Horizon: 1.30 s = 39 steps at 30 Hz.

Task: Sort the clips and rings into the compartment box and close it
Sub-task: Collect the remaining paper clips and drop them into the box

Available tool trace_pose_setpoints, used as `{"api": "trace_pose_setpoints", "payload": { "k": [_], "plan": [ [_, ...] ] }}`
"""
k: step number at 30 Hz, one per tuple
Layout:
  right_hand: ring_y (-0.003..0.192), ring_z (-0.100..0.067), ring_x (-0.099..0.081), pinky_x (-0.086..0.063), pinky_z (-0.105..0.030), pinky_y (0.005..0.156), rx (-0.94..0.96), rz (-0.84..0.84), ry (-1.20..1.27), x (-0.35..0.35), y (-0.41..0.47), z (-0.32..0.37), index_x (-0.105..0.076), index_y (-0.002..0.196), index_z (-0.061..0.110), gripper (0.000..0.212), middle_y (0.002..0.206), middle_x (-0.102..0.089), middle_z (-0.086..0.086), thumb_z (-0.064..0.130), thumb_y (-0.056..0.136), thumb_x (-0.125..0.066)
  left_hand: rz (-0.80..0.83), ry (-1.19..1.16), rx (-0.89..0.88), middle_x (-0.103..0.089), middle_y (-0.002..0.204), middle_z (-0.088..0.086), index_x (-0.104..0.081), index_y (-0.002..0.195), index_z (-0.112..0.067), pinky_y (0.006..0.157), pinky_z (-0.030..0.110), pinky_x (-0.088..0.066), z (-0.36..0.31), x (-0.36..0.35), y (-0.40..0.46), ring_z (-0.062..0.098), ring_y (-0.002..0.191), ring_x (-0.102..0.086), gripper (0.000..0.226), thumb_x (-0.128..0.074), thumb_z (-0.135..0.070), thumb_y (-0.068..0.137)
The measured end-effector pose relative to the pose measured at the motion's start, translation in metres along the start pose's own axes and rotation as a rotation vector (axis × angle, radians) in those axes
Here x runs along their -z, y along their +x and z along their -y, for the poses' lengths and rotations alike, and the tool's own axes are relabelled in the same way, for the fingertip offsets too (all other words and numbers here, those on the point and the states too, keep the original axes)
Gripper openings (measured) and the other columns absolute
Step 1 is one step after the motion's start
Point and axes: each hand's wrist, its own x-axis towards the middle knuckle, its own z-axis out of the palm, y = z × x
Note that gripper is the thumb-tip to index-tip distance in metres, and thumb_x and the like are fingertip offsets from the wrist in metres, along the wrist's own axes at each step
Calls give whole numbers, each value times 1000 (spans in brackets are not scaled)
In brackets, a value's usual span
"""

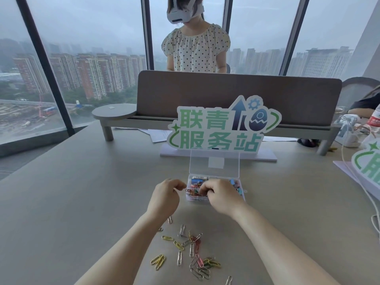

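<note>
clips over the open box

both hands curl at the compartment box (216,197), lid (214,164) upright. right hand (221,197) pinches clips over the box; left hand (166,197) is loosely closed, contents unclear. roughly 25 loose clips (192,251) lie on the table (82,202).

The right hand (221,197) covers most of the compartment box (213,178), hiding the right-side compartments. Both hands' fingertips curl under, their hold unclear. One paper clip (228,280) is cut off at the picture's bottom edge.

Loose paper clips (190,250) are yellow, silver, red and pink on a beige table (82,202). The clear box (214,188) holds multicoloured clips. The sign (223,125) is green and white.
</note>
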Motion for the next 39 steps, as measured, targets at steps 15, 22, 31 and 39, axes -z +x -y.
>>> {"api": "trace_pose_setpoints", "payload": {
  "k": [15, 22, 31, 39],
  "plan": [
    [129, -21, -45, -33, -36, 111, 228, 252, -212, -34, -63, 15, -57, 132, 20, 58, 140, -55, 4, -2, 82, -38, 167, 207, -172, -63, 124, 0, -69, 113, -15, 100, 26, -38, 12, 13, -73, 20, 116, -51, 38, -47, -3, 86],
    [124, -20, -50, -36, -29, 107, 273, 247, -191, -30, -83, 19, -64, 125, 18, 60, 135, -60, 4, -7, 78, -39, 213, 143, -202, -68, 116, -3, -74, 104, -19, 95, 18, -39, 7, 18, -93, 16, 109, -58, 52, -42, 6, 73],
    [122, -7, -47, -39, -25, 103, 162, 312, -170, -6, -100, 19, -56, 133, 27, 52, 136, -54, 11, 29, 82, -69, 153, 69, -173, -65, 108, -8, -73, 103, -22, 84, 15, -40, 6, 32, -109, 7, 91, -54, 40, -50, 3, 82],
    [80, 8, -42, -30, -11, 64, 87, 478, -284, 12, -118, 4, -36, 142, 40, 87, 123, -37, 12, 40, 68, -81, 377, 222, -53, -43, 128, -12, -53, 132, -28, 93, 23, -42, 23, 59, -122, 8, 91, -50, 59, -58, -37, 74]
  ]
}}
